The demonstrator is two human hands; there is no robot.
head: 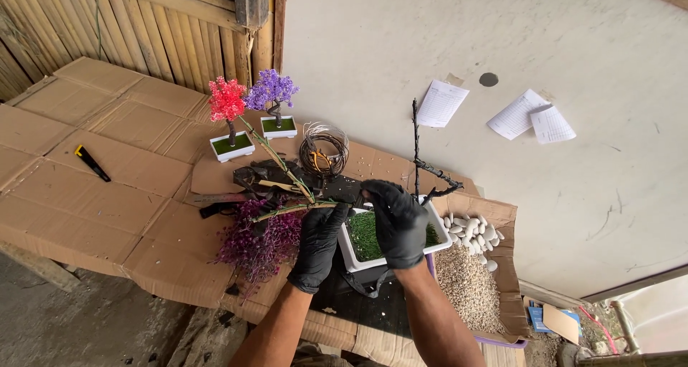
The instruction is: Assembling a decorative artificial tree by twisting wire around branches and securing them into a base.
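Head view, gloved left hand [319, 232] fingers grasping green stem [290, 210], right hand [398, 223] clenched over white planter [350, 255]

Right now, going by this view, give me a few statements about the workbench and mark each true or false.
1. Both hands, left hand and right hand, wear black gloves. True.
2. The left hand holds a green stem. True.
3. The white tray is filled with water. False: it holds green turf.
4. The red tree lies on its side. False: it stands upright in its pot.
5. White stones lie right of the tray. True.
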